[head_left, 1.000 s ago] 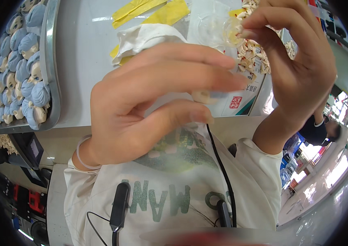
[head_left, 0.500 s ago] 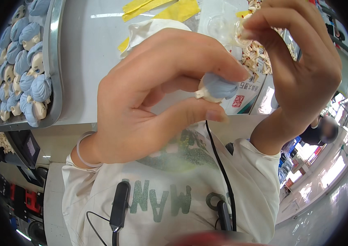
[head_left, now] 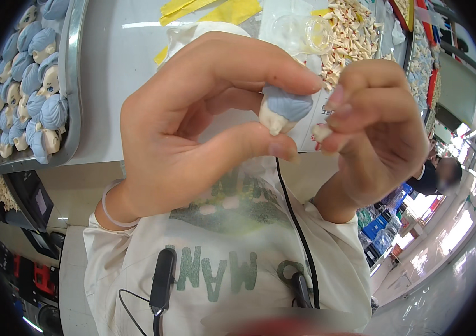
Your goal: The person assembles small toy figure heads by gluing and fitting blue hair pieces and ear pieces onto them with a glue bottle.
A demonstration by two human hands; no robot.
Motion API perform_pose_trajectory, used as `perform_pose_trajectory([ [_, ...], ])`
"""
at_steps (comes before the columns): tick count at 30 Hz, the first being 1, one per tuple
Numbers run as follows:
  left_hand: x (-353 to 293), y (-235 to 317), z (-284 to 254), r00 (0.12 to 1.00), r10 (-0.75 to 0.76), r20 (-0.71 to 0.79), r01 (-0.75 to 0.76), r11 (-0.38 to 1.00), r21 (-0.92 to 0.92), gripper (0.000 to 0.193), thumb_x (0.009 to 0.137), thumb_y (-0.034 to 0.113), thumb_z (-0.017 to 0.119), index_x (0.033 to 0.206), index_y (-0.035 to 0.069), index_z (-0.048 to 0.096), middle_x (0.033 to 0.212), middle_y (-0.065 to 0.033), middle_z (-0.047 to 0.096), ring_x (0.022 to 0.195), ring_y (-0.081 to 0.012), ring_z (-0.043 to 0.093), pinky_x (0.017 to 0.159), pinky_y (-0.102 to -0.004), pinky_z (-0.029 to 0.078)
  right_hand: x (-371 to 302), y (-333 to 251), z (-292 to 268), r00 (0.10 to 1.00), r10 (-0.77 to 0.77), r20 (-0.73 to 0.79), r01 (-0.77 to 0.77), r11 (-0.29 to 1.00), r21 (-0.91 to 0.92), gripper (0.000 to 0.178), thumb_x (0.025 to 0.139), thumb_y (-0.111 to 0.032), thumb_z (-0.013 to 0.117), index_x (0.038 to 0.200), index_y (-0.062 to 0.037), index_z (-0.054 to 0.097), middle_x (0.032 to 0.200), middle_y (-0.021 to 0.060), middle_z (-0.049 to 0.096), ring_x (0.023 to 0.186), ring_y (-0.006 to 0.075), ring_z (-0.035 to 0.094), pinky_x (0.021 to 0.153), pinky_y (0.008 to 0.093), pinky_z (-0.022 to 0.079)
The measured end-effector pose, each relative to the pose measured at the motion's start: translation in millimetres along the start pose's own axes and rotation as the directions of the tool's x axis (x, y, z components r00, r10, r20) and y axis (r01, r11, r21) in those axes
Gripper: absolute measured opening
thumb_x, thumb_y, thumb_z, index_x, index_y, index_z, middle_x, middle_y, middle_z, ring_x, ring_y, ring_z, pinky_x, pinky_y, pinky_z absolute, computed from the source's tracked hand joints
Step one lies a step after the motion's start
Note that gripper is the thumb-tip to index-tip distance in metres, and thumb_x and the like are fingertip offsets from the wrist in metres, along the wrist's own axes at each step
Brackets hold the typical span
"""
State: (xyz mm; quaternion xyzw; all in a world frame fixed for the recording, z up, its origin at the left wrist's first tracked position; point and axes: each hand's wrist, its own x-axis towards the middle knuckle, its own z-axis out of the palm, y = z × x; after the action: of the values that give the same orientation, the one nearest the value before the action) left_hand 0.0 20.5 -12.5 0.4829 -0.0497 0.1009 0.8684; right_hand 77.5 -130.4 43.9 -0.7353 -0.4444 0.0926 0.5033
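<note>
Doll head: a small, round doll head with moulded pale-blue hair and a cream underside [head_left: 289, 105] is sitting between the left thumb and fingers, its short cream stub pointing toward the wearer.
Left hand: the left hand [head_left: 165, 131] is curving into a wide C, thumb and fingertips closing on the doll head.
Cream piece: a tiny cream piece with a touch of red [head_left: 321, 133] is hovering just right of the doll head, apart from it.
Right hand: the right hand [head_left: 386, 123] is pinching that piece between thumb and fingertips, the other fingers curling in.
Handling well: a light, steady hold on the hair seems best, leaving the stub uncovered; gripping the piece by its edge would likely help sight and control.
Clear cups: round, transparent plastic cups [head_left: 317, 35] are standing beyond the doll head.
Loose heap: many cream, red-tipped pieces [head_left: 353, 36] are lying beyond and right of it.
Cloth: a crumpled white cloth [head_left: 193, 33] is lying beyond and left of it.
Tray: a rounded metal tray [head_left: 72, 84] is holding blue-haired heads [head_left: 53, 115] well left of it.
</note>
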Motion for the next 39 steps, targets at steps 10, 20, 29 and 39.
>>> perform_pose_trajectory([
  [10,-5,3,-3,0.994,0.104,0.031,-0.109,0.966,0.233,0.040,0.060,0.001,0.071,0.096,-0.003,0.054,0.097,-0.0185,0.055,0.093,-0.0247,0.054,0.081,-0.0293,0.044,-8,4,25,0.976,-0.085,-0.203,0.062,0.992,-0.113,0.018,0.061,0.009,0.064,0.072,0.0031,0.051,0.076,0.0142,0.050,0.060,0.0113,0.047,0.051,0.0180,0.040],
  [20,-5,0,-3,0.988,0.146,0.050,-0.155,0.930,0.334,0.038,0.064,0.001,0.069,0.098,-0.004,0.052,0.101,-0.0173,0.052,0.094,-0.0245,0.054,0.082,-0.0292,0.045,-12,6,24,0.978,-0.004,-0.207,-0.006,0.999,-0.047,0.018,0.062,0.011,0.062,0.074,0.0026,0.052,0.077,0.0135,0.051,0.067,0.0140,0.048,0.058,0.0212,0.041],
  [29,-3,0,2,0.996,0.087,-0.017,-0.077,0.939,0.336,0.037,0.067,0.004,0.068,0.099,-0.003,0.049,0.101,-0.0154,0.051,0.089,-0.0171,0.053,0.071,-0.0245,0.050,-27,43,-52,0.968,0.101,-0.230,-0.229,0.730,-0.644,0.025,0.067,0.002,0.058,0.091,-0.0060,0.061,0.088,0.0087,0.058,0.078,0.0221,0.054,0.069,0.0276,0.042],
  [39,-2,1,4,0.998,0.043,-0.047,-0.024,0.935,0.354,0.037,0.067,0.007,0.068,0.098,-0.002,0.049,0.101,-0.0147,0.051,0.086,-0.0168,0.054,0.070,-0.0235,0.050,-16,48,-49,0.954,0.118,-0.277,-0.269,0.746,-0.609,0.012,0.067,0.005,0.055,0.077,-0.0007,0.060,0.076,0.0076,0.058,0.062,0.0179,0.056,0.056,0.0242,0.043],
])
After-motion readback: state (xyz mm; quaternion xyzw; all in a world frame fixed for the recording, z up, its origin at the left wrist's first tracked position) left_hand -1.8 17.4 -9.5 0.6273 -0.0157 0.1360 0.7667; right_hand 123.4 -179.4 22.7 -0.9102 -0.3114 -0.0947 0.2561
